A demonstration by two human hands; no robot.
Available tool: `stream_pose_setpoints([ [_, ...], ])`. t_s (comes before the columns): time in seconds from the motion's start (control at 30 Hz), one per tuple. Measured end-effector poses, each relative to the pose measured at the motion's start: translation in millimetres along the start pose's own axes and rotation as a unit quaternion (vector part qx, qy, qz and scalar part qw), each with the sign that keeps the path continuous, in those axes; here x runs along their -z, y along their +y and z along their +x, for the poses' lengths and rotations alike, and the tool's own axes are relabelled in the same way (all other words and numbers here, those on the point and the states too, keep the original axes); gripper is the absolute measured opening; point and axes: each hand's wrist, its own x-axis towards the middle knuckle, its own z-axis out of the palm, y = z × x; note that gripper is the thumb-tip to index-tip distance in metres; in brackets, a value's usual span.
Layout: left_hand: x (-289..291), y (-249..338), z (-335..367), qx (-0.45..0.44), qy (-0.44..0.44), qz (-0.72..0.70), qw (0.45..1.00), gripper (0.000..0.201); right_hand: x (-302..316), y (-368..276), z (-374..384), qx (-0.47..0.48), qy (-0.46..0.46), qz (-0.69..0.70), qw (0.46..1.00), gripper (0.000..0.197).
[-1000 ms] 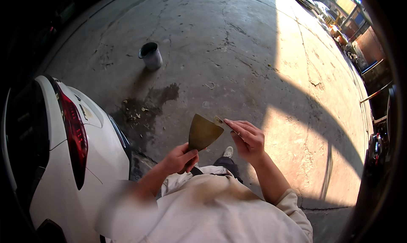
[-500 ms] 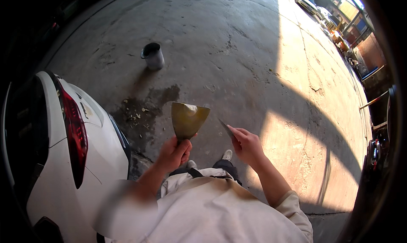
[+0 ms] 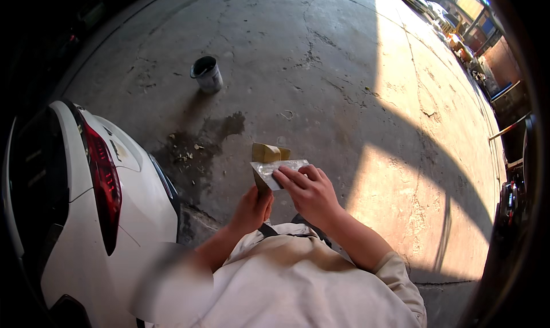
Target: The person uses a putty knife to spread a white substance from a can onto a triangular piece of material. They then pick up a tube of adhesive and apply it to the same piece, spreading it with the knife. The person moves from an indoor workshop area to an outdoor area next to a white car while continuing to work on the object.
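Note:
My left hand [image 3: 251,208] is closed around the grip of a wide, yellowish putty knife [image 3: 267,151], its blade pointing away from me. My right hand [image 3: 311,193] pinches a thin, pale grey scraper plate [image 3: 269,172], fingers flat along its upper face and the thumb hidden beneath. The plate lies across the putty knife's blade and hides the blade's middle. Whether the two touch all along, I cannot tell. A light patch of what looks like filler shows on the blade near its far edge.
To my left stands the rear of a white car [image 3: 146,213] with a red tail light [image 3: 103,179]. An open grey can [image 3: 209,76] sits on the cracked concrete floor ahead. Near the car lie small crumbs [image 3: 184,155] beside a damp stain. Clutter and a parked car line the far right.
My right hand has moved left and turned, bringing the scraper plate over the putty knife. The putty knife has tilted and shifted slightly right.

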Motion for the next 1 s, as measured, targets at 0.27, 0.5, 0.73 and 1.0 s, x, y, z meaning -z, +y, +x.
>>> stream_pose_setpoints([
  [0.27, 4.8, -11.0, 2.7, 0.017, -0.018, -0.059, 0.998, 0.014, 7.4, 4.4, -3.0, 0.007, 0.006, 0.020, 1.000, 0.054],
  [0.5, 25.6, 31.2, -4.1, 0.136, -0.158, -0.120, 0.971, 0.023, 28.5, 20.6, 10.6, 0.024, 0.090, 0.204, 0.975, 0.050],
  [0.73, 44.0, 17.4, -9.4, 0.109, -0.169, -0.088, 0.976, 0.020, 38.9, 41.8, -3.0, -0.006, -0.045, 0.229, 0.972, 0.044],
  [1.0, 9.9, 15.1, 2.1, -0.356, 0.020, 0.403, 0.843, 0.063, -10.2, 24.4, -34.7, -0.412, -0.025, 0.791, 0.452, 0.027],
])
